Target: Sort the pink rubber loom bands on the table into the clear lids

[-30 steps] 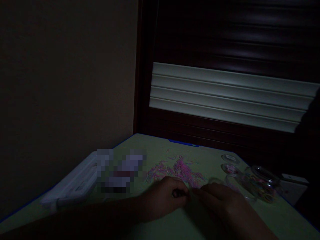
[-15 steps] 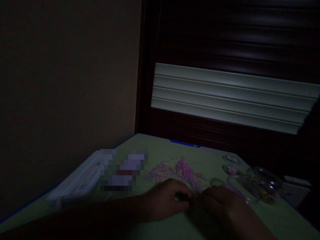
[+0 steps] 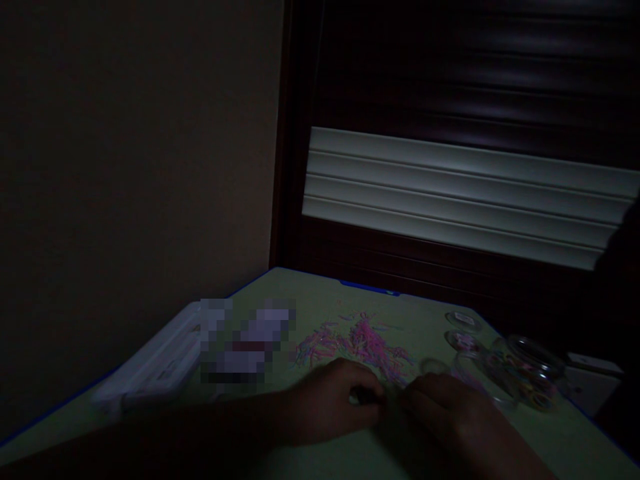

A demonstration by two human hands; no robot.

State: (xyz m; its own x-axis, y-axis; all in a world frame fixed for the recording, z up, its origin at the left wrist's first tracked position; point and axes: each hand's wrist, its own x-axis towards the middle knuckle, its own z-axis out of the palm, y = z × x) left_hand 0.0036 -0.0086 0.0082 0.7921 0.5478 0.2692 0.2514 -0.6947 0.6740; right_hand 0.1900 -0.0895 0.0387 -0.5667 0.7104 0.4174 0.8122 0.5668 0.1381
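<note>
Two bare hands are observed low over the near part of a pale table (image 3: 310, 460) with a blue edge, in dim light. The left hand (image 3: 333, 407) reaches in from the left, its thumb and fingers curled towards each other with a small gap enclosed between them. The right hand (image 3: 447, 407) comes from the lower right, fingers bent and pointing towards the left one. The hands are apart, with fingertips close; whether either grips something small cannot be told, as the area is dark and blurred. Just beyond them lies a loose pile of thin strips (image 3: 367, 340), mostly pink with some bluish ones, spread across the middle of the table. To the left of the pile, a long white case (image 3: 155, 363) rests near the table edge, and beside it is an item (image 3: 263, 337) obscured by pixelation. On the right, near the right hand, stands a clear jar (image 3: 536, 365) containing coloured bands. Two small round clear containers (image 3: 463, 321) are noted further back, the nearer with pinkish contents. A white box (image 3: 595, 383) sits to the right of the jar. Behind the table is a dark slatted panel (image 3: 450, 87) crossed by a pale section.
</note>
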